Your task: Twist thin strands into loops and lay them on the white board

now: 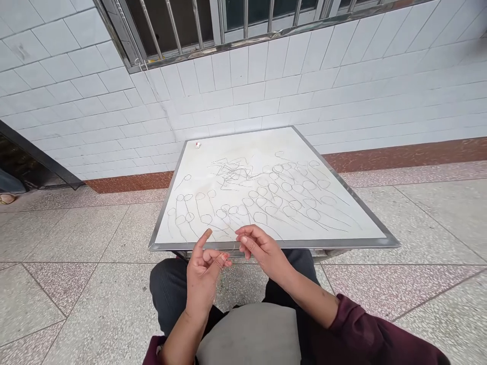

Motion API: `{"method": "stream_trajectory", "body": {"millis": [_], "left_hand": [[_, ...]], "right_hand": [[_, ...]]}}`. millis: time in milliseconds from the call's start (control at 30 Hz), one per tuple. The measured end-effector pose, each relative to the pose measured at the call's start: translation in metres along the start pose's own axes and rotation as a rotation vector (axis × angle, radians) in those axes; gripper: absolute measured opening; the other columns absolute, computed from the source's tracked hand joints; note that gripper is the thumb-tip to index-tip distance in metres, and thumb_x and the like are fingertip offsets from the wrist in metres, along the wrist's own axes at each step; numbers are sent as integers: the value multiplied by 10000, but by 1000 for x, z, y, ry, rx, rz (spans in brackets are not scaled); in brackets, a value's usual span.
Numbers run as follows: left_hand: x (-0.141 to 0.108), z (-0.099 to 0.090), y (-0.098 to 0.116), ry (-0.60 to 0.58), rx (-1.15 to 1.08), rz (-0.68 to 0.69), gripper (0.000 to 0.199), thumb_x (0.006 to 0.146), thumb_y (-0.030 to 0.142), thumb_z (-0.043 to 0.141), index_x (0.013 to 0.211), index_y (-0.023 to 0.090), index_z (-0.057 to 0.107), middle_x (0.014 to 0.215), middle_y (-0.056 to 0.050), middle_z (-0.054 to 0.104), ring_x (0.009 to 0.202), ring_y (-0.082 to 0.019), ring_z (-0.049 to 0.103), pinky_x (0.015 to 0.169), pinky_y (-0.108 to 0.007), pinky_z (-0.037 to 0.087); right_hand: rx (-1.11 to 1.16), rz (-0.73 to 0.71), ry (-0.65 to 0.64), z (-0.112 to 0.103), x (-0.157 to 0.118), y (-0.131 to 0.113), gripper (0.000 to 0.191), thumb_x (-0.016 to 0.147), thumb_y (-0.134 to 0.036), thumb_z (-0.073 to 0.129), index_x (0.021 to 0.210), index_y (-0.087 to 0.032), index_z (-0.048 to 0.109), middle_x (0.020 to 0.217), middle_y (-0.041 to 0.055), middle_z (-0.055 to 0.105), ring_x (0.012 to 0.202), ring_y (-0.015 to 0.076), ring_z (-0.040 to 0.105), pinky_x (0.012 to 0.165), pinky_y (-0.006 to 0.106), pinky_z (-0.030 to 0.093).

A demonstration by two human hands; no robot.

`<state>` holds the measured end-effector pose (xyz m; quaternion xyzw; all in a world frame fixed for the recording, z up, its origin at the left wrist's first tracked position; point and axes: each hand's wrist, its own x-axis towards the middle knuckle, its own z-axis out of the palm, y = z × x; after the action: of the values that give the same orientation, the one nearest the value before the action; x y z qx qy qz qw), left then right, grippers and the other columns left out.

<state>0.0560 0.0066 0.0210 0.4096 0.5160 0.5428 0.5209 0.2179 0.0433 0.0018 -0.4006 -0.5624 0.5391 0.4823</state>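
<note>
Both hands are raised over the near edge of a white board table. My left hand pinches with thumb and fingertips, while one finger points up. My right hand, a little to the right, also pinches, its fingers bent. A very thin wire shows faintly between the fingertips; its shape is hard to make out. Beyond my hands, several thin wire loops with long tails cover the right and front of the board. A tangled pile of loose wires lies near the middle.
A small white and red object sits at the board's far left corner. Behind the board stands a white tiled wall with a barred window. At the far left, part of a person's foot shows by a doorway.
</note>
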Motion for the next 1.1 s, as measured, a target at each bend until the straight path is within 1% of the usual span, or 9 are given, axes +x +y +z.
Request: {"method": "stream_trajectory", "body": {"millis": [33, 100, 167, 233, 400, 600, 800, 933, 1100], "left_hand": [[1, -1, 0, 27, -23, 2, 676, 779, 297, 726, 1385, 242, 430, 700, 41, 673, 666, -125, 638, 713, -258, 496], [2, -2, 1, 77, -69, 16, 684, 767, 293, 737, 1380, 239, 438, 712, 43, 675, 670, -120, 637, 720, -256, 499], [3, -2, 0, 109, -88, 31, 670, 763, 290, 740, 1368, 238, 456, 714, 47, 674, 659, -110, 627, 718, -249, 498], [4, -1, 0, 127, -84, 42, 641, 764, 290, 740, 1348, 238, 482, 714, 49, 673, 645, -102, 616, 705, -238, 495], [6, 0, 1, 158, -106, 123, 615, 765, 273, 742, 1328, 232, 499, 680, 56, 653, 625, -101, 614, 708, -242, 498], [11, -3, 3, 215, -115, 171, 585, 773, 245, 739, 1311, 230, 510, 647, 73, 630, 634, -90, 616, 726, -225, 486], [15, -5, 5, 237, -132, 216, 550, 779, 222, 731, 1290, 208, 527, 636, 71, 639, 623, -93, 623, 803, -268, 499], [24, -11, 8, 261, -146, 275, 551, 780, 200, 723, 1295, 189, 528, 628, 73, 631, 619, -91, 624, 820, -270, 498], [31, -21, 4, 263, -146, 261, 550, 767, 213, 730, 1284, 183, 547, 624, 70, 621, 612, -91, 618, 754, -246, 503]], "right_hand": [[-32, -10, -14, 1, -1, 2, 260, 924, -426, 495, 1044, -210, 577, 894, 32, 612, 691, 117, 571, 595, 249, 483], [-130, -20, -108, 4, -5, 6, 224, 934, -400, 498, 1028, -212, 574, 888, 31, 640, 751, 133, 592, 645, 261, 482], [-223, -40, -208, 10, -9, 11, 183, 935, -376, 514, 991, -213, 574, 832, 15, 663, 744, 137, 603, 660, 262, 472], [-275, -77, -242, 17, -12, 15, 165, 951, -361, 493, 959, -213, 566, 774, -3, 669, 696, 132, 608, 649, 257, 462], [-423, -151, -239, 30, -15, 17, 200, 1000, -277, 370, 953, -223, 557, 654, -35, 636, 611, 122, 586, 626, 240, 439], [-543, -228, -223, 36, -17, 18, 144, 987, -250, 399, 956, -227, 538, 551, -61, 547, 530, 127, 541, 571, 227, 406], [-759, -342, -139, 45, -17, 23, 137, 951, -208, 384, 873, -217, 497, 640, -21, 579, 548, 138, 545, 543, 241, 350], [-841, -339, -167, 49, -19, 24, 157, 949, -197, 369, 841, -208, 483, 620, -18, 577, 523, 140, 527, 527, 248, 322], [-834, -293, -232, 48, -23, 28, 159, 940, -187, 369, 815, -208, 464, 622, -21, 587, 517, 130, 518, 526, 242, 324]]}}
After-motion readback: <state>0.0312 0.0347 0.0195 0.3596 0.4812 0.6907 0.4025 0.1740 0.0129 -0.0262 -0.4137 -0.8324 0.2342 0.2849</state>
